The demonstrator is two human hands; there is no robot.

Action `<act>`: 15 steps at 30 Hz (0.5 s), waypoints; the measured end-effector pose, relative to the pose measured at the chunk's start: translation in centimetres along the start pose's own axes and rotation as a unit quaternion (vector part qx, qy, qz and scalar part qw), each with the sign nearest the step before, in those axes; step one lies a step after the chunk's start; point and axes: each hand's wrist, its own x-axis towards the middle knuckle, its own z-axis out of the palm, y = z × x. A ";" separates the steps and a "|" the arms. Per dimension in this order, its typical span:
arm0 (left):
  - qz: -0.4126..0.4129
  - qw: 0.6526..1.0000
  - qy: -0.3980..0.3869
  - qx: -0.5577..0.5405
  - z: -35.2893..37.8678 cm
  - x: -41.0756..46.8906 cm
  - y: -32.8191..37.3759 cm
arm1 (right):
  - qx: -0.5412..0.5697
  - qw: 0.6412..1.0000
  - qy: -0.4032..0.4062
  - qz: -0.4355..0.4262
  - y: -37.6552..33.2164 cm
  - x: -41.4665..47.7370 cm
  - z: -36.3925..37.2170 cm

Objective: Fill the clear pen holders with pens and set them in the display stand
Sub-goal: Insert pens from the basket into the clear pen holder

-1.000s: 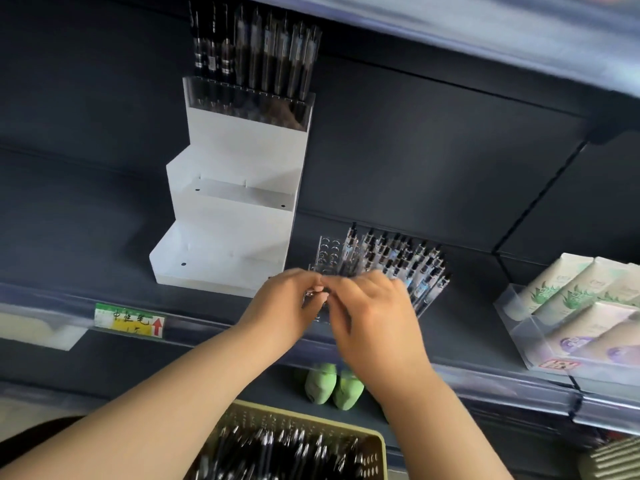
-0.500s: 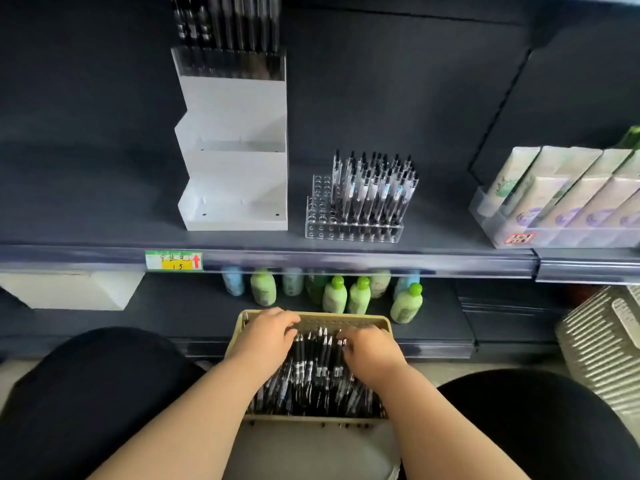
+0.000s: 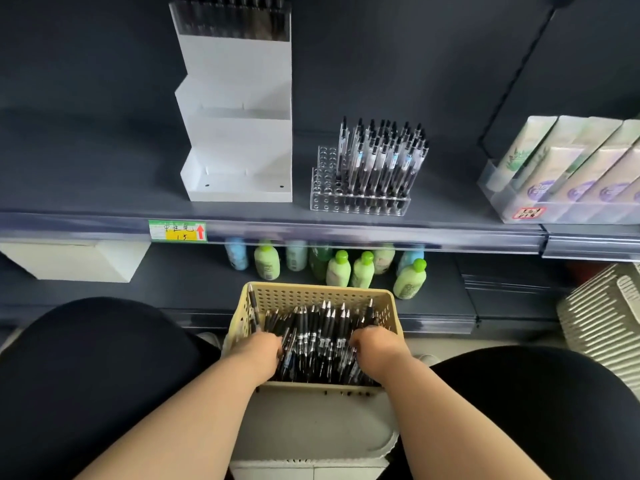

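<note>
Head view: stand (image 3: 235, 133) lower tiers bare. Basket (image 3: 311, 294) now takes both hands, dropped from holder (image 3: 360, 202), which sits beside stand, part-filled, left holes vacant. Left hand (image 3: 258, 351) and right hand (image 3: 375, 348) dig among pens (image 3: 318, 337), fingers curled under, grip unclear. Likely a refill run.

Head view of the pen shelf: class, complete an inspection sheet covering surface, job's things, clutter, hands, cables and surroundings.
Surface: dark grey shop shelf bears stand and holder.
Job's things: white stepped display stand, filled clear holder on top step, lower steps bare; clear acrylic pen holder beside it, part-filled; beige perforated basket of black pens.
Clutter: nothing seen.
Hands: left hand and right hand among the basket's pens, fingers hidden.
Cables: nothing seen.
Surroundings: green and blue bottles below; pale tubes at right.
</note>
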 end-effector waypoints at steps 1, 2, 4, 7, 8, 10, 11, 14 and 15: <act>-0.005 1.000 -0.005 -0.002 0.4 0.3 0.0 | -0.013 1.000 -0.005 -0.006 -0.1 0.2 0.2; -0.007 1.000 -0.010 -0.004 0.8 0.7 0.0 | -0.020 1.000 -0.010 -0.011 -0.2 0.4 0.4; -0.008 1.000 -0.016 -0.017 1.3 1.5 0.2 | -0.035 0.999 -0.020 -0.020 -0.3 0.9 0.7; -0.007 0.998 -0.037 -0.041 1.2 2.3 0.6 | -0.087 0.995 -0.025 -0.035 -0.4 1.4 0.9; -0.011 0.998 -0.046 -0.046 1.2 2.6 0.8 | -0.110 0.993 -0.022 -0.041 -0.5 1.5 1.0; -0.022 0.997 -0.054 -0.045 1.3 3.0 1.0 | -0.158 0.986 -0.009 -0.051 -0.9 1.8 1.1; -0.027 0.997 -0.057 -0.041 1.4 3.1 1.0 | -0.178 0.983 -0.003 -0.055 -1.1 1.9 1.2; -0.045 0.996 -0.060 -0.048 1.7 3.5 0.9 | -0.228 0.971 0.002 -0.067 -1.5 2.3 1.6; -0.049 0.996 -0.056 -0.056 1.8 3.6 0.9 | -0.246 0.967 0.004 -0.072 -1.6 2.4 1.7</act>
